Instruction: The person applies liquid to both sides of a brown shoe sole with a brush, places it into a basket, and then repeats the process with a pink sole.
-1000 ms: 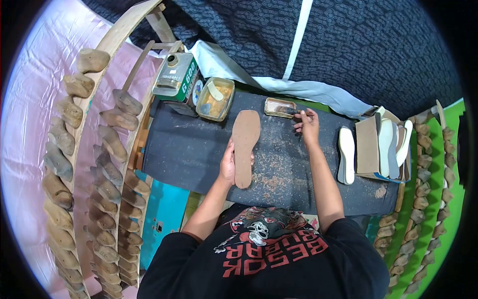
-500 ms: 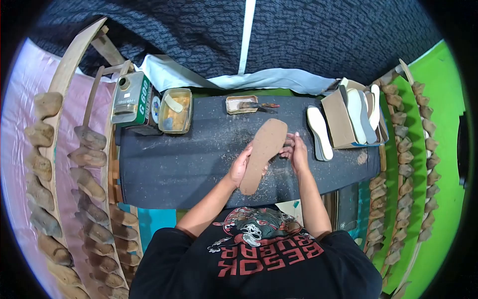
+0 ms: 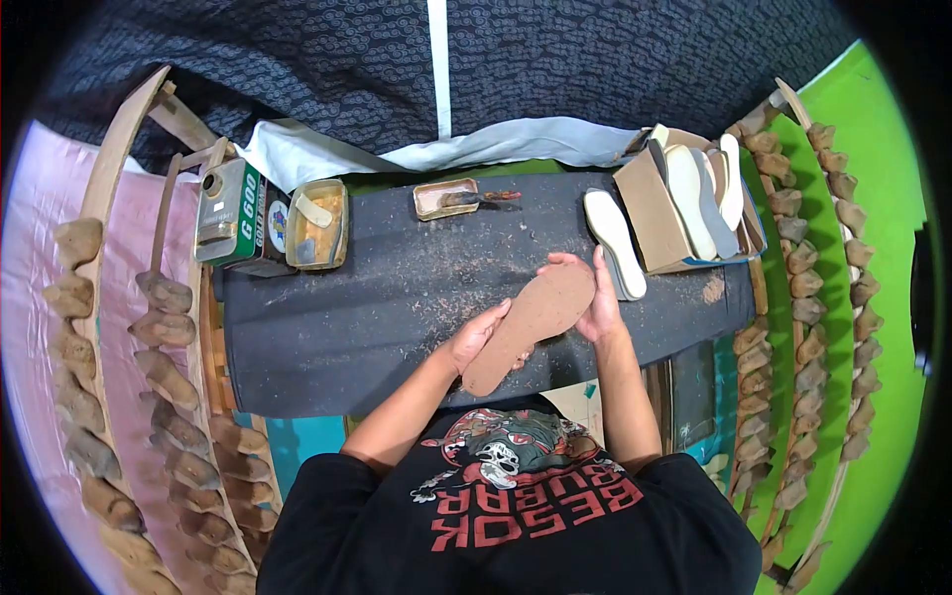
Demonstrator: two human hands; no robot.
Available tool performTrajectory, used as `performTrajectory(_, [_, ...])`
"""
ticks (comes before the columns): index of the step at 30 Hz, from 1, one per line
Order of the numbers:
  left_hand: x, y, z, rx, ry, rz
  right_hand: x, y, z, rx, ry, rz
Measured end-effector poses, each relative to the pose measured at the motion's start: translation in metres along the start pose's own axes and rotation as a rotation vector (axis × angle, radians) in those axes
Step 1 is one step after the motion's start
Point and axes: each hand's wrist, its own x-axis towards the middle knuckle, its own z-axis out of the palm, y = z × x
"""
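Observation:
A brown insole-shaped sole is held above the dark table, tilted with its wide end up and to the right. My left hand grips the narrower part from the left, thumb on the upper face and fingertips showing past the right edge. At the wide end, my right hand is wrapped round the right edge, its fingers partly hidden behind the sole. Close to the right hand, a pale insole pair lies on the table.
At the back left stand a green and silver can and a tub with a spreader. A small tray with a brush sits at the back. A cardboard box of soles stands back right. Racks of wooden lasts flank both sides.
The sole has turned clockwise and its wide end has moved right and lower. My right hand, beside it before with fingers apart, now holds its edge. The camera view has shifted slightly.

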Motion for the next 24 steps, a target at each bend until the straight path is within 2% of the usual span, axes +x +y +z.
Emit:
performTrajectory(5, [0.005,-0.006,0.024,0.061,0.008,0.127,0.016,-0.007,-0.024,-0.014,-0.112,-0.021])
performTrajectory(7, [0.005,-0.010,0.045,0.046,0.184,0.186,0.021,-0.014,-0.030,0.042,-0.145,-0.039])
performTrajectory(11, [0.012,-0.030,0.044,0.030,0.239,0.282,0.029,-0.027,-0.053,0.144,-0.129,-0.093])
performTrajectory(14, [0.013,-0.046,0.043,0.034,0.318,0.407,0.039,-0.022,-0.069,0.069,-0.193,-0.083])
performTrajectory(18, [0.004,-0.072,0.050,0.033,0.378,0.546,0.045,-0.013,-0.072,0.053,-0.245,0.059])
performTrajectory(19, [0.002,-0.078,0.054,0.009,0.450,0.601,0.049,-0.010,-0.074,0.078,-0.249,0.088])
performTrajectory(20, [-0.002,-0.083,0.057,-0.014,0.518,0.657,0.053,-0.006,-0.074,0.071,-0.278,0.101])
performTrajectory(24, [-0.021,-0.099,0.071,-0.054,0.570,0.808,0.046,0.001,-0.058,0.091,-0.251,0.132])
